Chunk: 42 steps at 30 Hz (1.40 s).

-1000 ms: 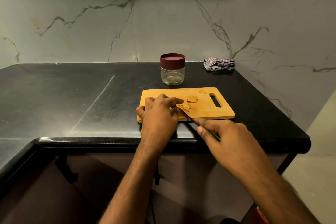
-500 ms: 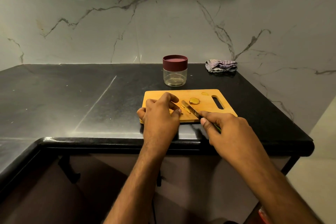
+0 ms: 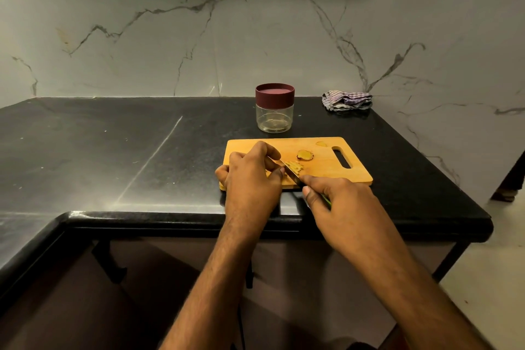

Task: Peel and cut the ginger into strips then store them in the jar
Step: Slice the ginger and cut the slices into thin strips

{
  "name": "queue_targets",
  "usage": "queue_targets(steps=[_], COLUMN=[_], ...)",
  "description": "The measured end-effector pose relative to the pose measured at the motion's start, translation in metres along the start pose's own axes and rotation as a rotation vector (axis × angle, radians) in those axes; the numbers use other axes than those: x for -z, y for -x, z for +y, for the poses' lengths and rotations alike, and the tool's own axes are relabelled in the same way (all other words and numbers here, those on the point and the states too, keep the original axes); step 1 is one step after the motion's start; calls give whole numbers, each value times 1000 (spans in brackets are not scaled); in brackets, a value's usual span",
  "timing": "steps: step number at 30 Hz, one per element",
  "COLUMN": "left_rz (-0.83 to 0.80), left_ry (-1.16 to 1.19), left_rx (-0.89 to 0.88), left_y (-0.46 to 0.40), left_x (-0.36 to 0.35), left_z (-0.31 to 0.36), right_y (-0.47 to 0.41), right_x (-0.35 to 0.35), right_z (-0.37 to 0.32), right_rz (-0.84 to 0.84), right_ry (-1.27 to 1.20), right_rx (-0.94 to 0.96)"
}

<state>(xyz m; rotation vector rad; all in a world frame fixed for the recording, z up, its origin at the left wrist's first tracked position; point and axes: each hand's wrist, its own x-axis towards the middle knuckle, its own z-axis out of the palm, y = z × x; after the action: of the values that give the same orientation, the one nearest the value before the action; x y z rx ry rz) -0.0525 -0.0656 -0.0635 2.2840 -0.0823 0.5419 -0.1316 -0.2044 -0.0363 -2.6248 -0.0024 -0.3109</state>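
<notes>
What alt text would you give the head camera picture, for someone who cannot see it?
Two bare hands cut ginger on a wooden cutting board: the right hand holds a knife, the left hand steadies the piece. Behind the board on the black counter stand a lidded jar and a crumpled cloth.

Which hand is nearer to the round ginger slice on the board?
Left. The left hand has its fingers just left of the round ginger slice, over the cutting board. The right hand holds the knife nearer the board's front edge.
</notes>
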Motion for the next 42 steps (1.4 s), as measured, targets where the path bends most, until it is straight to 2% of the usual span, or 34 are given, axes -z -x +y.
queue_targets(steps=[13,20,32,38,42], left_rz=[3,-17,-99,-27,-30], left_ry=[-16,-40,-221,-30,-18], left_rx=[9,28,-111,-3,44], left_y=[2,1,1,1,-2], left_x=[0,2,2,-1,-4], left_z=[2,6,9,1,-2], right_y=[8,14,15,16,11], right_x=[5,7,8,11,7], right_z=[2,12,16,15,8], right_rz=[-31,-28,-23,17,-12], right_ry=[17,115,74,-28,-53], right_rx=[-4,-62,-61,-49,-45])
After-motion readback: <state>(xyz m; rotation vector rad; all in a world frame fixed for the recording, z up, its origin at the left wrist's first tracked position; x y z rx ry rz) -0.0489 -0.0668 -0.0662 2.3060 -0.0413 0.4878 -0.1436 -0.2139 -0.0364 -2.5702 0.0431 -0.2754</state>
